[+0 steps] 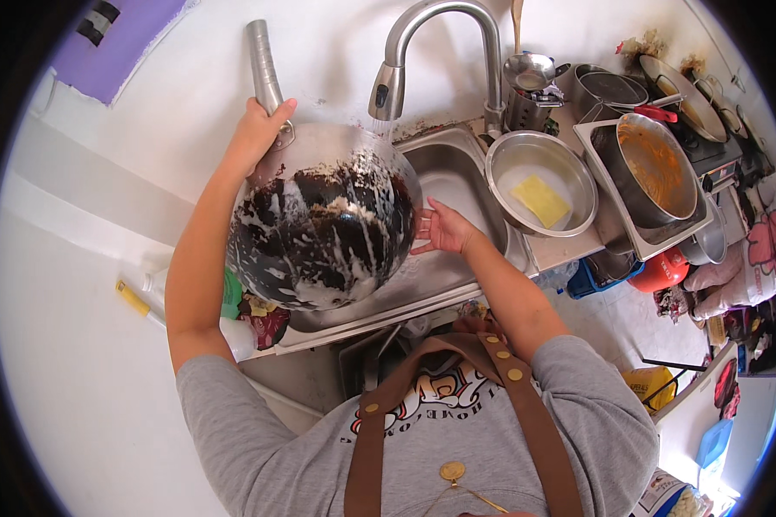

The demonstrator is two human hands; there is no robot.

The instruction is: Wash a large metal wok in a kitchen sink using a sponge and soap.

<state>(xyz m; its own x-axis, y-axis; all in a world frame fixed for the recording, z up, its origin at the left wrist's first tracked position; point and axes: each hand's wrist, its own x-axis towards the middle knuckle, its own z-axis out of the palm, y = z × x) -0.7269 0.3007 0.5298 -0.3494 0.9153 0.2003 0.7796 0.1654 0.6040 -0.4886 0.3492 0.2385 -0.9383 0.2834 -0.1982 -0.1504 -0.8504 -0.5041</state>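
Observation:
A large round metal wok [326,226] is tilted over the sink, its blackened underside facing me, streaked with suds. My left hand [263,132] grips it at the base of its tubular metal handle [265,61]. My right hand [445,226] has its fingers spread at the wok's right edge; whether they touch it I cannot tell. Water runs from the spout of the pull-down faucet [388,90] onto the upper right of the wok. The stainless steel sink [436,169] lies beneath. Right of the faucet stands a metal bowl [496,187] holding liquid and a yellow sponge or cloth [540,200].
On the right counter, a rectangular metal pan [643,242] holds an orange-stained pot [659,168]. Behind stand a utensil holder [527,119], a stacked pot [588,77] and the stove [718,155]. Bottles [236,336] crowd the sink's left end. A white wall borders the back and left.

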